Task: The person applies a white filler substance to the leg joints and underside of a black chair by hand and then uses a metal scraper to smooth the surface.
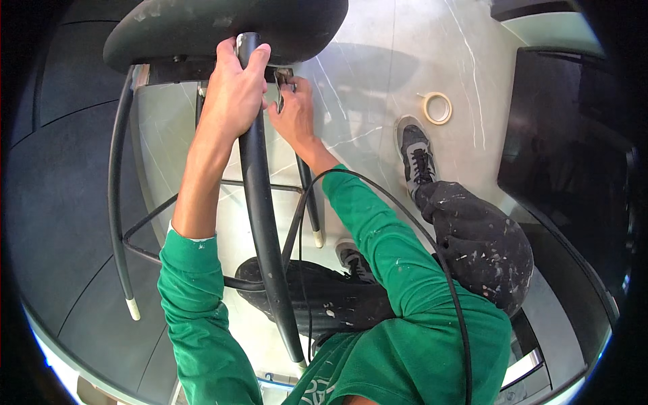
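While I look down from the head view, my two bare hands are on one black stool, its single seat (229, 34) at the upper edge. My left grip (236, 94) is closed round the upper part of the nearest leg (255, 175), thumb on one side and fingers on the other. My right grip (295, 116) has its fingers curled beside that leg, at a small metal piece (280, 79) under the seat; how far it is open, and whether it has hold of that piece, I cannot tell. I count three legs with pale tips (133, 309); a dark tube behind is mostly hidden. Thin bars (150, 217) join the legs lower down. One roll of tape (426, 108) lies on the pale floor (364, 94), near one of two grey-and-black shoes (416, 158). I also see two green sleeves (378, 229), dark trousers (482, 250) with pale spots, and one black cable (460, 304) arching over the right sleeve.
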`<state>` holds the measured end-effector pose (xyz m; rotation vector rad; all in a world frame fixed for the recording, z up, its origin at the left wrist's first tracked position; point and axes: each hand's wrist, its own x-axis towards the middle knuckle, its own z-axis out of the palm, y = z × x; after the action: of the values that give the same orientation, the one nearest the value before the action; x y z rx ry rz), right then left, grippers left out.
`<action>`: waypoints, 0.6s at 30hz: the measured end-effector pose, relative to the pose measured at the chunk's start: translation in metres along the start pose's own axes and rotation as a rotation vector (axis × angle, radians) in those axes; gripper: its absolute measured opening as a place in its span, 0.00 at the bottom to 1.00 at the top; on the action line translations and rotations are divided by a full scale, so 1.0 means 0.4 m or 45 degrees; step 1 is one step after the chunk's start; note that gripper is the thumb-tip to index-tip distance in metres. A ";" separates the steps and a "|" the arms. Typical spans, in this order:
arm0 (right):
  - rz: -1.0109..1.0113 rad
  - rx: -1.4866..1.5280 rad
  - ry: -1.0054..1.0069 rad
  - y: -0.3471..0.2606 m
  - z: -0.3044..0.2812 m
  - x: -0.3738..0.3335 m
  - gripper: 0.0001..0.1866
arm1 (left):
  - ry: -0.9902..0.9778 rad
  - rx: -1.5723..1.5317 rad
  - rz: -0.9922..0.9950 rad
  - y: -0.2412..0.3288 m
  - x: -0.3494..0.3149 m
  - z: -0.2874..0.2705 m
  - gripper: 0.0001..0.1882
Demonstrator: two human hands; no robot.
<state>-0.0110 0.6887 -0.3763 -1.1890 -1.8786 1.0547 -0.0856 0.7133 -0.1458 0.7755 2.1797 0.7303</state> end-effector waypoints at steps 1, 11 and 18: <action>-0.032 -0.077 0.002 0.003 0.002 0.001 0.19 | 0.004 0.002 -0.008 0.002 -0.001 0.003 0.38; -0.103 -0.102 -0.002 0.000 0.026 -0.038 0.32 | -0.004 -0.004 0.009 0.002 0.003 0.004 0.37; -0.015 -0.069 -0.058 -0.038 0.020 -0.046 0.33 | 0.000 0.005 0.019 -0.008 0.005 0.000 0.37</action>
<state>-0.0169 0.6657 -0.3685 -1.1925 -1.9584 1.0388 -0.0875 0.7125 -0.1489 0.7945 2.1781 0.7335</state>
